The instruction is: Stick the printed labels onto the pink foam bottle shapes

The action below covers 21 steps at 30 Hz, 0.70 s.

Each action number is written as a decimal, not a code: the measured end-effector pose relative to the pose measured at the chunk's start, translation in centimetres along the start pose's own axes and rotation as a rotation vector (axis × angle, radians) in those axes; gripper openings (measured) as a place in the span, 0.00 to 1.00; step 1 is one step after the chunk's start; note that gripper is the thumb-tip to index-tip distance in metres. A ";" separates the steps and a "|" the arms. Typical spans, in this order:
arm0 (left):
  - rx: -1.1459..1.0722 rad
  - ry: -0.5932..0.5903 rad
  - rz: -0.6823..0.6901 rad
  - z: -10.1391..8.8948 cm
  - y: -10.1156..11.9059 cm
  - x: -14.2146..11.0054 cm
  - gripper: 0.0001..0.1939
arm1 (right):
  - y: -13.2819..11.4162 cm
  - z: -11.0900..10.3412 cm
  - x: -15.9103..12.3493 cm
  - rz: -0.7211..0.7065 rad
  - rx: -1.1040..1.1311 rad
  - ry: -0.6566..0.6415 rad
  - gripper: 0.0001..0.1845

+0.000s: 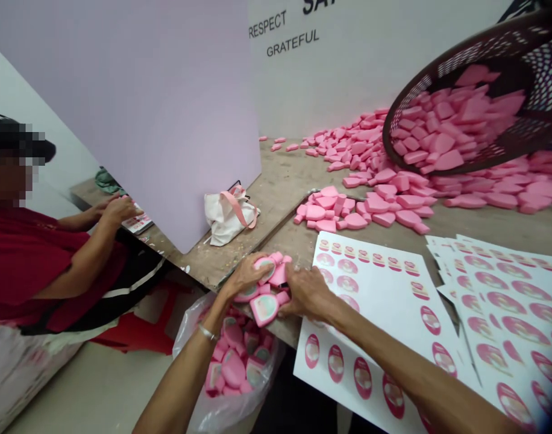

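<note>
Between my two hands, at the table's front edge, is a cluster of several pink bottle-shaped pieces [264, 308], some bearing oval or arched labels. My left hand [245, 276] wraps round the left side of the cluster, and a bracelet circles that wrist. From the right, my right hand [307, 293] grips the same cluster, its fingers partly hidden behind the pieces. Just below, a clear plastic bag [185, 334] holds many more labelled pink pieces [234, 367]. A white sticker sheet [370, 310], with part of its labels gone, lies under my right forearm.
More sticker sheets [493, 289] lie at the right. A tipped brown basket [388, 129] spills a heap of pink pieces [357, 144] across the back. A white cloth bag [222, 220] sits by the lilac partition [167, 108]. Someone in a red shirt [27, 259] works at left.
</note>
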<state>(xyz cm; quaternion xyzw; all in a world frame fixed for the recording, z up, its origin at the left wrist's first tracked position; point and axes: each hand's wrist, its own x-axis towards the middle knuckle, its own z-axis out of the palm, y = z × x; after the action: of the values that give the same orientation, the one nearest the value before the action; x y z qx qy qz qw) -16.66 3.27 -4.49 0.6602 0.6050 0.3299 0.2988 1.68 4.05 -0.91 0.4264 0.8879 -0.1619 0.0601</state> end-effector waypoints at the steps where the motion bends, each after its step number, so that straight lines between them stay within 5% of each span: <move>1: -0.008 -0.004 -0.005 -0.4 -0.1 -1.3 0.19 | -0.7 0.7 -0.3 -0.010 0.011 0.014 0.56; 7: -0.023 0.011 -0.077 -3.9 -0.7 -9.3 0.15 | -6.0 5.1 -2.0 -0.105 0.125 0.146 0.45; 11: -0.032 0.027 -0.127 -5.4 -1.0 -12.5 0.12 | -8.3 7.7 -2.3 -0.170 0.114 0.225 0.36; 15: 0.022 0.060 -0.223 -5.7 -1.6 -12.8 0.15 | -8.7 9.5 -2.7 -0.327 0.110 0.251 0.33; 21: 0.197 0.243 -0.238 -5.4 -4.4 -9.6 0.23 | -7.8 10.2 -3.0 -0.448 0.145 0.248 0.34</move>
<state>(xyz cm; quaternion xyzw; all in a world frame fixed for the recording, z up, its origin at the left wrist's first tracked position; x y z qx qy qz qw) -24.13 -5.93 -5.45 0.5655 0.7397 0.3086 0.1944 -2.78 -6.19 -7.91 0.2387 0.9469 -0.1810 -0.1172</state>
